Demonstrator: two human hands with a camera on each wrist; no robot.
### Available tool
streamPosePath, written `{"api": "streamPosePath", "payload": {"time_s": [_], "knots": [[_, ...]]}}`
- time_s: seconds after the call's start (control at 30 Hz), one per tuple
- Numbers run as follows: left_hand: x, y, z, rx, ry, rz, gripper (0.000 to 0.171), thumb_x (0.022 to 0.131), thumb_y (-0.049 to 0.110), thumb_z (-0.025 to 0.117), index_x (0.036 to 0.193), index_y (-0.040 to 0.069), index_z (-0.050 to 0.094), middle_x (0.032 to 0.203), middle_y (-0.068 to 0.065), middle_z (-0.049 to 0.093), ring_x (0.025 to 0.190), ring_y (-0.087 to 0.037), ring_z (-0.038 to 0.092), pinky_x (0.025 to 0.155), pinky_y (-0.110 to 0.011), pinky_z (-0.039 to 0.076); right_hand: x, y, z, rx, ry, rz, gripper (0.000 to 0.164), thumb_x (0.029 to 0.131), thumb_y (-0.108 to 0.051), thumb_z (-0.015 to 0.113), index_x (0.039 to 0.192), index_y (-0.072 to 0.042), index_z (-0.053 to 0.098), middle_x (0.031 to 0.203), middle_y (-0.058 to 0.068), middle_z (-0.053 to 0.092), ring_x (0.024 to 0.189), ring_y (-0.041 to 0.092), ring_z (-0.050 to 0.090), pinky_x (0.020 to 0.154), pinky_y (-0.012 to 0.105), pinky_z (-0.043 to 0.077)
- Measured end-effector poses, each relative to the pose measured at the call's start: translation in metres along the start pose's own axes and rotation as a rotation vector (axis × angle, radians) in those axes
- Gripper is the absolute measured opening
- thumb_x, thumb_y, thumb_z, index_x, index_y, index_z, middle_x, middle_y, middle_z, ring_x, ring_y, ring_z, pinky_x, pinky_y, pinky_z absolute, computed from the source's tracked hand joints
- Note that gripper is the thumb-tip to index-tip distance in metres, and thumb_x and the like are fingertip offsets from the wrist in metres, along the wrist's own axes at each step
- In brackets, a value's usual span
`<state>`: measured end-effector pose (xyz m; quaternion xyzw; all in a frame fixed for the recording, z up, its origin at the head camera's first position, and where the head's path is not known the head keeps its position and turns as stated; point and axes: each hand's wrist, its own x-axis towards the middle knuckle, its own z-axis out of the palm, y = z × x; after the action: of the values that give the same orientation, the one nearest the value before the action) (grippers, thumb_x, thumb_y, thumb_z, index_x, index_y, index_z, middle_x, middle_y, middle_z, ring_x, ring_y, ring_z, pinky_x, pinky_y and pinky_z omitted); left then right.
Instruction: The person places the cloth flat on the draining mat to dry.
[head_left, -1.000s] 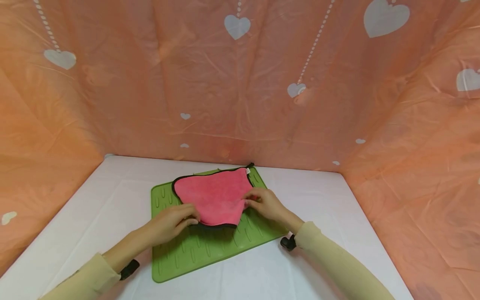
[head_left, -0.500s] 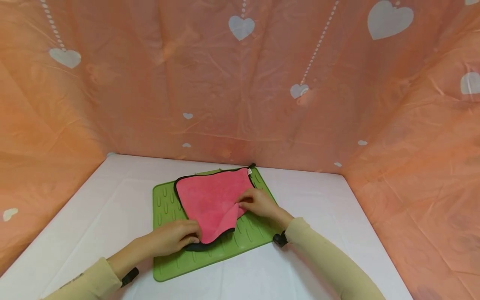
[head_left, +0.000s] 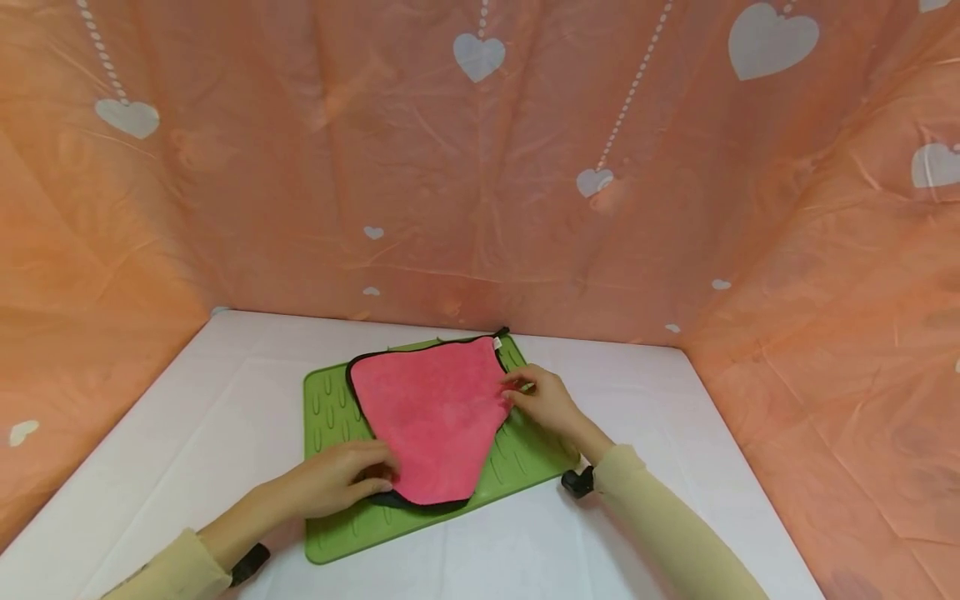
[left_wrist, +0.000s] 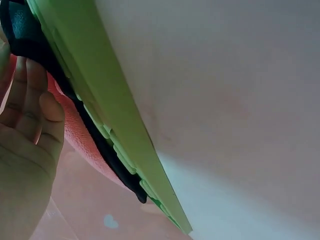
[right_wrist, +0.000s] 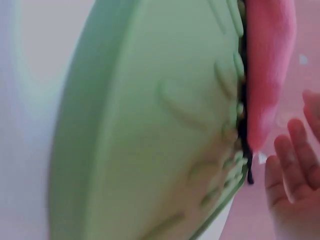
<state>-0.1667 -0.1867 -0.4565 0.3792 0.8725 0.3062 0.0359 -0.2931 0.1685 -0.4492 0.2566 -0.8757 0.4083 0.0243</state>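
A pink fleece cloth (head_left: 431, 417) with a black hem lies over a green ribbed mat (head_left: 330, 533), one near corner hanging toward the mat's front edge. At its near-left corner, my left hand (head_left: 341, 477) pinches the hem; in the left wrist view the fingertips of this hand (left_wrist: 30, 115) reach behind the black edge, where a teal underside shows. My right hand (head_left: 547, 404) hovers at the cloth's right side, fingers loosely bent. From the right wrist view, the fingers (right_wrist: 287, 155) stand apart from the cloth (right_wrist: 267, 75) with nothing between them.
The mat rests on a white-covered table (head_left: 600, 550). Orange curtains (head_left: 480, 208) printed with pale hearts enclose the back and both sides. A black hem loop (head_left: 501, 332) sticks out at the cloth's far-right corner.
The cloth's near edge has been drawn toward the front and its folded right part has been laid out. My right hand has let go and shifted right; the left hand came nearer, then stayed.
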Motion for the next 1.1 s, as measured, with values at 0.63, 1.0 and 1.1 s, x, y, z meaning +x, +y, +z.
{"api": "streamPosePath", "payload": {"time_s": [0.63, 1.0, 1.1], "knots": [[-0.010, 0.000, 0.002, -0.011, -0.007, 0.012, 0.017, 0.098, 0.014, 0.074, 0.108, 0.028, 0.072, 0.105, 0.018, 0.065, 0.098, -0.001, 0.063, 0.084, -0.027, 0.058, 0.005, 0.024, -0.009, -0.126, -0.163, 0.053, 0.029, 0.090, -0.012, 0.080, 0.118, -0.005, 0.076, 0.109, 0.008, 0.074, 0.095, 0.019, 0.064, 0.084, 0.034, 0.052], [-0.015, 0.000, -0.005, 0.026, 0.079, -0.029, 0.018, 0.099, 0.012, 0.072, 0.110, 0.027, 0.071, 0.107, 0.018, 0.065, 0.100, -0.002, 0.063, 0.085, -0.029, 0.058, 0.026, 0.016, -0.002, -0.219, -0.132, -0.083, 0.008, 0.094, -0.014, 0.078, 0.093, -0.007, 0.078, 0.089, 0.004, 0.065, 0.085, 0.017, 0.056, 0.081, 0.037, 0.048], [-0.018, -0.001, -0.010, 0.033, 0.129, -0.052, 0.019, 0.097, 0.009, 0.073, 0.109, 0.024, 0.070, 0.104, 0.016, 0.067, 0.095, -0.001, 0.062, 0.080, -0.028, 0.058, 0.035, 0.009, 0.001, -0.175, -0.088, -0.054, 0.010, 0.095, -0.016, 0.077, 0.095, -0.006, 0.077, 0.094, 0.006, 0.064, 0.086, 0.018, 0.055, 0.080, 0.036, 0.048]]}}
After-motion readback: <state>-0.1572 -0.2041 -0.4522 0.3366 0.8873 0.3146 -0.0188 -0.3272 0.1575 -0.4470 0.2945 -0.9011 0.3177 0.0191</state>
